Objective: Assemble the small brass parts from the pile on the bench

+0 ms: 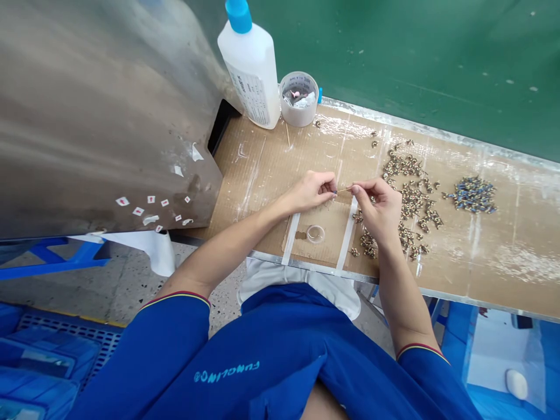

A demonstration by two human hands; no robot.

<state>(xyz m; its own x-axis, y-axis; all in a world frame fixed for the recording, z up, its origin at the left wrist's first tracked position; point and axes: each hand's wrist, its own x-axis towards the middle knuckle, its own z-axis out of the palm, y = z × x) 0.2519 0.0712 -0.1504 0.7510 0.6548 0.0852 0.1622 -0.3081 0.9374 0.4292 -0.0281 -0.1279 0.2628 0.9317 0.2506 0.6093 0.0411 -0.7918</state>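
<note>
My left hand (312, 191) is closed in a pinch on a small part with a bit of blue showing at the fingertips; its shape is mostly hidden. My right hand (380, 210) pinches a thin wooden toothpick (344, 189), whose far end meets the small part. Beside and partly behind the right hand lies a loose spread of small brass-coloured metal parts (413, 201). Further right is a heap of similar parts with blue on them (475, 195). Below my hands, a small clear round dish (315, 234) rests on a taped cardboard piece (328, 252).
A white bottle with a blue cap (254, 73) stands at the back left, next to a tape-roll cup (299, 114) holding scraps. Another toothpick (287, 134) lies near them. A metal panel (100, 116) with stickers borders the cardboard-covered bench (516, 251) on the left.
</note>
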